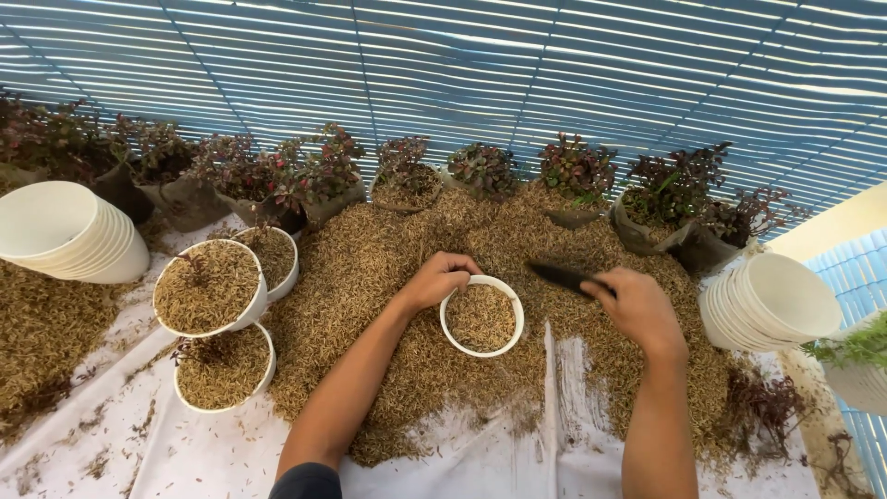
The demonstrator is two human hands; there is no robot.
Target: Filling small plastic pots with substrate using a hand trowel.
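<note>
My left hand grips the near-left rim of a small white pot partly filled with brown husk. The pot rests on a wide heap of the same brown husk. My right hand holds a dark trowel by its handle, blade pointing left, just above and right of the pot. Three filled white pots stand at the left, some with small red-leaved seedlings.
Stacks of empty white pots lie on their sides at the far left and at the right. A row of red-leaved plants in dark bags lines the back. A white sheet covers the ground.
</note>
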